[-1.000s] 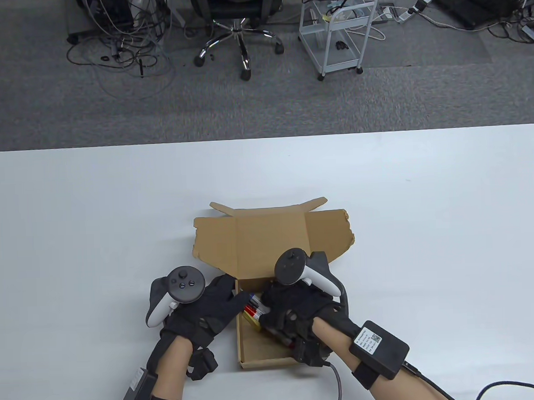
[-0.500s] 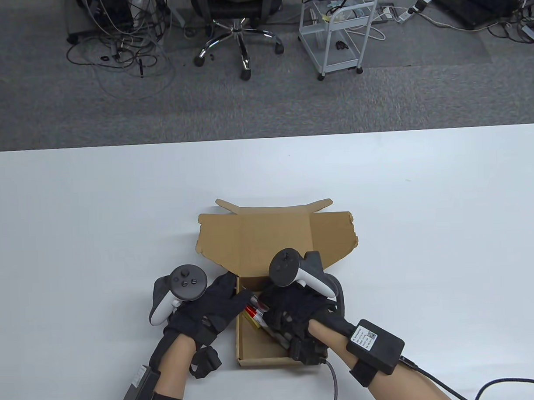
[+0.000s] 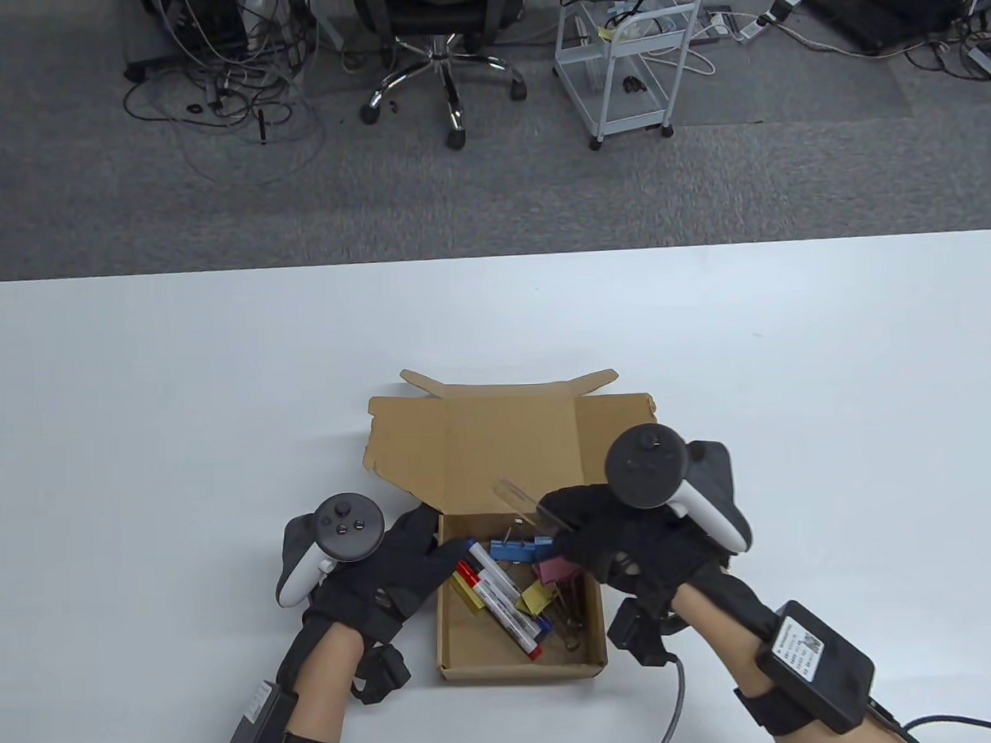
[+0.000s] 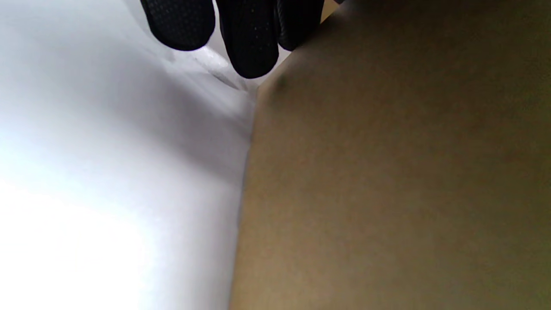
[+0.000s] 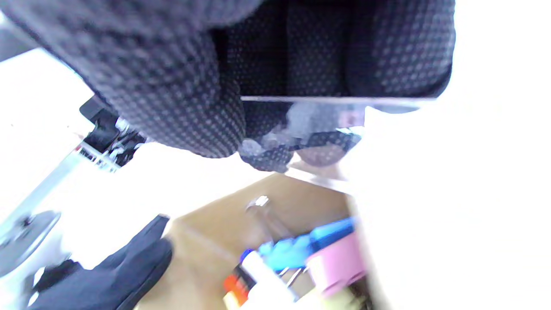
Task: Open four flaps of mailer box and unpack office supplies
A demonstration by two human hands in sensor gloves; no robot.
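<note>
Box [image 3: 517,631] sits near the table's [image 3: 139,400] front edge, between the two hands, lid and flaps [image 3: 506,444] folded back flat toward the far side. Opening step judged done; unpacking just begun.

Left hand [image 3: 389,570]: rests against the box's left wall, fingers touching its upper left corner. Left wrist view shows fingertips [image 4: 252,43] at the cardboard edge, not wrapped round anything. Appears to steady the box only.

Box contents, left to right: markers [image 3: 499,595] with red and blue ends lying diagonally, a yellow piece [image 3: 534,599], a blue clip [image 3: 514,550], a pink clip [image 3: 563,568]. Darker small items at the right wall, too dim to identify.

Right hand [image 3: 631,545]: raised over the box's right far corner, fingers pinching one end of a clear ruler [image 3: 524,500], which sticks out over the lid. Right wrist view confirms a transparent strip [image 5: 327,100] clamped between the fingers.

Nothing lies unpacked on the table so far. Remaining: set the ruler down, then take out the markers, clips and the rest.
</note>
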